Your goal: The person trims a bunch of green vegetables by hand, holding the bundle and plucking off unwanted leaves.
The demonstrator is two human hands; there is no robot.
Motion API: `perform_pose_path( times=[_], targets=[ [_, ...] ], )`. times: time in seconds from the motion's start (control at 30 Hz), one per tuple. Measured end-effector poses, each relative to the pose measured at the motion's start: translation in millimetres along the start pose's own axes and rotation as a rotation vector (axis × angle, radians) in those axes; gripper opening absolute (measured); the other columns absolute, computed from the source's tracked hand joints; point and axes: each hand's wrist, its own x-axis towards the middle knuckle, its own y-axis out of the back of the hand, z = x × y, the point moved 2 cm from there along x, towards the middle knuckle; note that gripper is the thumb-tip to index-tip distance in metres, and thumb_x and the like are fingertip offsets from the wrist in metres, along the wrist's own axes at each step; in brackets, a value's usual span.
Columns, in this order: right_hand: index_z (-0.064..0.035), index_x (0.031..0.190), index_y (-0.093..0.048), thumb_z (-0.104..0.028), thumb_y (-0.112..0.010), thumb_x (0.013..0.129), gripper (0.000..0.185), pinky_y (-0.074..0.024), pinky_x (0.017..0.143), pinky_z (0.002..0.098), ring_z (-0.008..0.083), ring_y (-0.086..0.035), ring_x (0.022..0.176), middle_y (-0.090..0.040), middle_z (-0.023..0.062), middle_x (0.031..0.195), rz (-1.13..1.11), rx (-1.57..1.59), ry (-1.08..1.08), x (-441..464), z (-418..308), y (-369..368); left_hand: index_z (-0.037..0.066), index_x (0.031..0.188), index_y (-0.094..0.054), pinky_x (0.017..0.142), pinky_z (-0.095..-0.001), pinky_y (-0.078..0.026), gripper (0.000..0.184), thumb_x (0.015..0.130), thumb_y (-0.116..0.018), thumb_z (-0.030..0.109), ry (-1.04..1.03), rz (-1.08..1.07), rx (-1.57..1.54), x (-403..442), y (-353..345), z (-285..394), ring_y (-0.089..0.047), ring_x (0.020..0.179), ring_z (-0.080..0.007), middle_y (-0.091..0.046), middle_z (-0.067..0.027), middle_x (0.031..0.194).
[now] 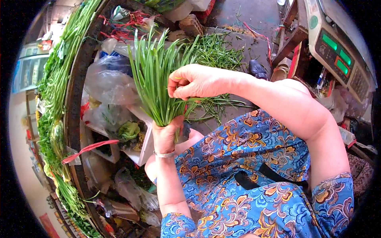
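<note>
Wrapping the stem ends, the left hand is holding a bunch of chives upright, its fingers closed around the base — the green blades are fanning out above. The right hand is reaching across to the bunch's right side, its fingers curling in and pressing toward the thumb; whether a blade is caught between them, I cannot tell. Loose green blades are lying on the floor beyond the grip — clear plastic bags are bulging left of it, and a digital scale is standing well apart, to the right.
</note>
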Motion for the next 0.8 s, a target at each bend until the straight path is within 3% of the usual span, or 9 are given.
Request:
perform_pose_path(
  times=[0.17,0.3,0.37,0.47,0.8],
  targets=[
    [-0.0006,0.092,-0.067,-0.017,-0.063,0.087,0.018,-0.0469,0.062,0.0277,0.0102,-0.057,0.068,-0.063,0.0025,0.073,0.019,-0.35,-0.014,-2,-6,5,0.002,0.091,-0.067,0.046,-0.0234,-0.042,0.015,0.079,-0.073,0.006,-0.004,0.018,0.022,-2,-4,4,-0.056,0.056,-0.0094,-0.065,-0.0028,0.076],
    [-0.0001,0.093,-0.067,-0.018,-0.062,0.087,0.02,-0.0469,0.061,0.0284,0.0115,-0.057,0.066,-0.061,0.003,0.071,-0.031,-0.403,0.001,-3,1,6,0.002,0.096,-0.066,0.045,-0.0255,-0.044,0.02,0.077,-0.071,0.003,0.01,-0.003,0.049,0,-1,0,-0.057,0.055,-0.0123,-0.066,-0.0041,0.08],
    [-0.001,0.094,-0.067,-0.018,-0.062,0.086,0.02,-0.0454,0.058,0.0283,0.0116,-0.055,0.062,-0.059,0.0021,0.069,-0.129,-0.265,-0.265,-6,-4,5,0.002,0.096,-0.066,0.045,-0.0257,-0.044,0.02,0.077,-0.07,0.002,0.01,-0.01,0.055,0,-3,1,-0.058,0.056,-0.0128,-0.066,-0.0046,0.08],
    [-0.003,0.094,-0.068,-0.018,-0.062,0.086,0.018,-0.0422,0.054,0.0262,0.0099,-0.052,0.059,-0.057,0.0003,0.068,-0.123,-0.207,-0.37,-9,-6,5,0.0,0.091,-0.068,0.045,-0.0243,-0.042,0.015,0.077,-0.07,0.0,0.005,0.001,0.022,-2,-10,7,-0.056,0.054,-0.0103,-0.064,-0.0036,0.072],
    [-0.0027,0.092,-0.068,-0.022,-0.069,0.083,0.021,-0.037,0.051,0.0229,0.006,-0.046,0.058,-0.059,-0.0025,0.073,-0.144,0.072,-0.414,-3,12,1,0.0,0.096,-0.064,0.045,-0.0268,-0.045,0.022,0.075,-0.067,0.001,-0.008,-0.051,0.06,1,-3,1,-0.058,0.058,-0.0151,-0.065,-0.007,0.079]
  ],
)
